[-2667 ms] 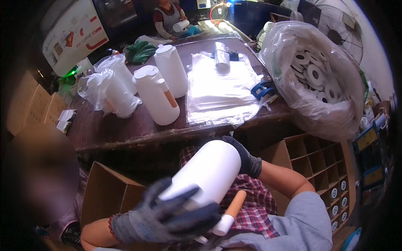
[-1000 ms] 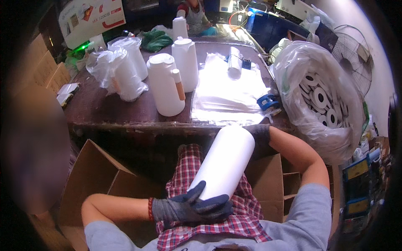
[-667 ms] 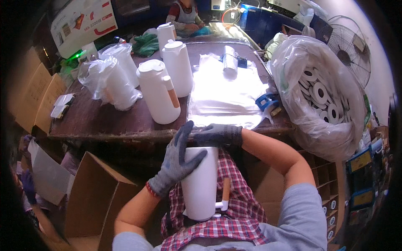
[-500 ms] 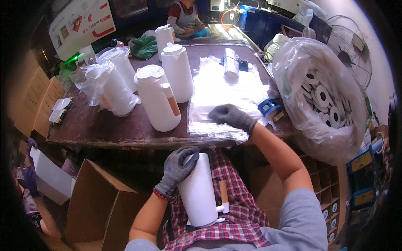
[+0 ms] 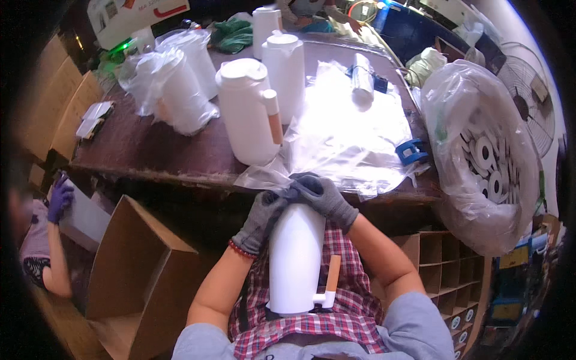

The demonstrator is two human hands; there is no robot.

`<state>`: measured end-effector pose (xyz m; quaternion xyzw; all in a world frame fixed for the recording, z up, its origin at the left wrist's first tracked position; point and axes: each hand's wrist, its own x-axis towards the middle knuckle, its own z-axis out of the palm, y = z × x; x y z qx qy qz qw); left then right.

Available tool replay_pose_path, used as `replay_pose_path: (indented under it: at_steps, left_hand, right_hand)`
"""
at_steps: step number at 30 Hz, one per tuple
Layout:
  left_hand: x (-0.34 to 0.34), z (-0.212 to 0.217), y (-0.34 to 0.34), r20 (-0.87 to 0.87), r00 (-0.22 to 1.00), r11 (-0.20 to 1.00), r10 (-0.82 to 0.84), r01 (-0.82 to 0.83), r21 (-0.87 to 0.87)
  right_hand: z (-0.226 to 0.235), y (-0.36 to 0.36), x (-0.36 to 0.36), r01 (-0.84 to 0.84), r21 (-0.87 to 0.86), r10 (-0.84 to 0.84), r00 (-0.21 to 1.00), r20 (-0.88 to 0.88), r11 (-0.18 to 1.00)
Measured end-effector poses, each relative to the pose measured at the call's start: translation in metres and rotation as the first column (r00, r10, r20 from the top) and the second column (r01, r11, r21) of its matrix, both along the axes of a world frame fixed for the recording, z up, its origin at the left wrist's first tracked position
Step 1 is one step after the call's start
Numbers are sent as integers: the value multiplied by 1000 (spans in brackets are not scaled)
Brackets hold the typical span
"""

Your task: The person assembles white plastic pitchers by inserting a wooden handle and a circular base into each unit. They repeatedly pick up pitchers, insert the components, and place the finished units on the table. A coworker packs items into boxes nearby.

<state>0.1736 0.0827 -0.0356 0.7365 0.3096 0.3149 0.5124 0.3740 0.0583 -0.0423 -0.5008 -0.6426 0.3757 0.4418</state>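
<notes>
A white jug [image 5: 295,258] with a wood-coloured grip lies upside down on my lap, its base toward the table. Just above that base, my left hand [image 5: 266,217] and my right hand [image 5: 324,200], both in grey gloves, come together with fingers pinched. Between them is the edge of a clear plastic bag [image 5: 263,176], whose loose part spreads over the table edge. More clear bags [image 5: 348,144] lie in a flat, shiny pile beyond my right hand. A finished-looking white jug [image 5: 248,114] stands upright on the table ahead of my left hand.
Bagged jugs [image 5: 180,90] stand at the table's left, more bare jugs [image 5: 284,69] behind. At right are a blue tape dispenser [image 5: 411,152] and a big plastic sack [image 5: 447,180] of ring-shaped parts. An open carton [image 5: 141,282] and a co-worker's gloved hand [image 5: 60,198] are at left; a divided carton [image 5: 447,258] is at right.
My right hand has come back from the bag pile with a clear bag. My left hand has moved from the jug's side to meet it above the base. The view has shifted.
</notes>
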Motion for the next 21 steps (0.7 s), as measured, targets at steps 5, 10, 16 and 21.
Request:
replay_pose_path:
  at_steps: [5, 10, 16, 21]
  left_hand:
    - [0, -29, -5, 287, 929, 959, 234, -173, -224]
    - [-9, -36, -20, 342, 807, 870, 481, -389, -303]
    - [-40, -87, -55, 14, 950, 949, 313, -312, -50]
    - [-67, -60, -86, -164, 958, 936, 233, -267, -230]
  right_hand:
    - [-27, -8, -25, 386, 30, -375, 910, -178, 922]
    - [-33, -43, -9, 323, -192, -356, 591, -724, 927]
    - [-95, -104, 24, 370, -166, -392, 912, -125, 914]
    - [-55, -153, 35, 273, -277, -357, 877, -322, 921]
